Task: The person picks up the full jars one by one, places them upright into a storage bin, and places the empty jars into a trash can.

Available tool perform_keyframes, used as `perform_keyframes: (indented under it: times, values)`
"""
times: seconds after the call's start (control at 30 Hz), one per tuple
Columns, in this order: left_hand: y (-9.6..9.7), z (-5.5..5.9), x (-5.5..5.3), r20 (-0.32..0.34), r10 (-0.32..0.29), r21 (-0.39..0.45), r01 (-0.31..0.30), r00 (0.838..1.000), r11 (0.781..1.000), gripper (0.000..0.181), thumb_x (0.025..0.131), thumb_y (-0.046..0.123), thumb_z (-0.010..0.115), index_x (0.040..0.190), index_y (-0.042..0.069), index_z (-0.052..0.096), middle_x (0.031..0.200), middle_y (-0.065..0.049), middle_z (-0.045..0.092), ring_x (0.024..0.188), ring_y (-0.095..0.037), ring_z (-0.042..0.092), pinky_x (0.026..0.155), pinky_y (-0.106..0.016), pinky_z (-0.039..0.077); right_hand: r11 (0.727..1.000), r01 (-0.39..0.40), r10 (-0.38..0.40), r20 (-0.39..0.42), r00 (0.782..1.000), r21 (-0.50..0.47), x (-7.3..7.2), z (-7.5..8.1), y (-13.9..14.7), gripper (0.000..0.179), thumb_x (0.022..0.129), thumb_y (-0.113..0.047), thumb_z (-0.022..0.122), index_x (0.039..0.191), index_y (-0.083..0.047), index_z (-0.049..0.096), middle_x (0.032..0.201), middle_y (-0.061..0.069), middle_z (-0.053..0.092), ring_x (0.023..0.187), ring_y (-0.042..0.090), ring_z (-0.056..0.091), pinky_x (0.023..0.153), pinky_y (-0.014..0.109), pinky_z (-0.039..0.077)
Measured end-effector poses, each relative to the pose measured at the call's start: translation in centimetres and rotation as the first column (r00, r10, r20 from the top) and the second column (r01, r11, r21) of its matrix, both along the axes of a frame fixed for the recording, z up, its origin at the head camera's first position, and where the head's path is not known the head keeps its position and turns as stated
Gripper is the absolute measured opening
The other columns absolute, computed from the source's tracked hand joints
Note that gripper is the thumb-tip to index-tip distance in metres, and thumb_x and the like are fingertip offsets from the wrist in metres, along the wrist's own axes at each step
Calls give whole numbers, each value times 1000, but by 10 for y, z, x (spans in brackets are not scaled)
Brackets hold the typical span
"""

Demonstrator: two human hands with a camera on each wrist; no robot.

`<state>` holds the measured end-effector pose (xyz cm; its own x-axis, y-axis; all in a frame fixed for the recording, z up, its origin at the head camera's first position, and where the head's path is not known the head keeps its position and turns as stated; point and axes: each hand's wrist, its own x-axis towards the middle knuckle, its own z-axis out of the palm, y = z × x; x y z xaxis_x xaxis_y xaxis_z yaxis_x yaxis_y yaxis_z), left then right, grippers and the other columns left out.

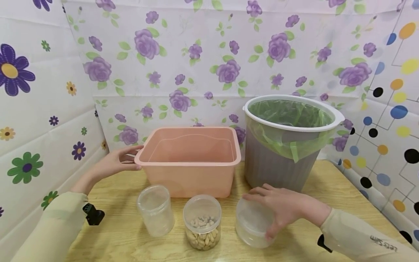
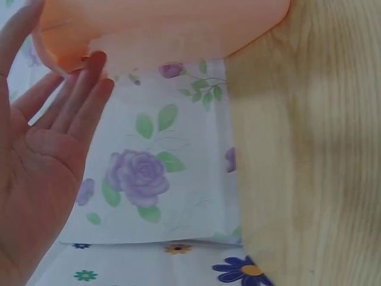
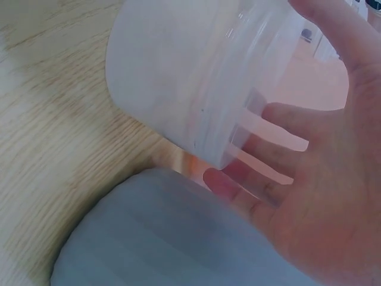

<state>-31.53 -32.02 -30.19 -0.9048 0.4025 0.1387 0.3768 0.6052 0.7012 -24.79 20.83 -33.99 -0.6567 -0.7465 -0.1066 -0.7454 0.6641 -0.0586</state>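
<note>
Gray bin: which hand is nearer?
Right. The right hand is just in front of the gray bin, at the rightmost jar; the left hand is at the pink tub's left end, with the tub between it and the bin.

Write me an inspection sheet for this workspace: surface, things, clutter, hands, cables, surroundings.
Surface: wood-grain tabletop.
Job's things: pink tub at the back; in front, left jar, middle jar holding pale nut-like pieces, right jar; grey bin with green liner.
Clutter: nothing seen.
Hands: left hand at the tub's left rim; right hand at the right jar's top, grip unclear.
Cables: nothing seen.
Surroundings: purple-rose sheet behind, flowered sheet left, dotted sheet right.
</note>
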Motion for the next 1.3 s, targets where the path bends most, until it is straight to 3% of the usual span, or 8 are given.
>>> perform_keyframes:
  times: [0.13, 0.43, 0.67, 0.97, 1.3]
  values:
    - [1, 1, 1, -42, -8, -8, 7, 999, 1000, 76, 90, 22, 73, 154, 6, 34, 135, -22, 59, 104, 11, 60, 90, -14, 53, 1000, -2, 2, -9, 1000, 4, 0, -1, 0, 113, 57, -65, 83, 153, -26, 37, 150, 8, 45, 126, 30, 47, 91, 46, 54]
    - [6, 0, 11, -53, 54, -17, -55, 997, 998, 74, 91, 28, 73, 152, 4, 37, 141, -24, 56, 102, 16, 58, 86, -17, 54, 1000, -7, 7, -9, 1000, -3, 0, -4, 0, 112, 59, -66, 81, 153, -27, 36, 150, 6, 45, 125, 26, 46, 91, 44, 54]
    - [4, -4, 10, -31, 82, 4, -82, 996, 997, 74, 91, 30, 71, 153, 8, 37, 155, -22, 40, 100, 14, 62, 86, -18, 54, 1000, -13, 12, -44, 999, -5, -1, -6, -1, 111, 59, -63, 82, 153, -26, 38, 148, 7, 47, 123, 27, 47, 89, 44, 55]
    - [5, -8, 12, -26, 105, 12, -104, 994, 994, 73, 92, 33, 70, 154, 14, 37, 155, -20, 41, 100, 13, 64, 96, -44, 55, 1000, -15, 13, -58, 998, -20, 0, -8, -2, 108, 59, -62, 82, 151, -25, 41, 146, 8, 48, 121, 24, 47, 91, 42, 54]
    - [5, -9, 14, -23, 118, 49, -117, 993, 992, 72, 92, 33, 71, 154, 16, 37, 154, -18, 43, 101, 14, 62, 95, -43, 56, 999, -27, 25, -84, 996, -26, -2, -10, -2, 109, 59, -64, 81, 151, -24, 41, 145, 8, 49, 118, 22, 47, 89, 39, 54]
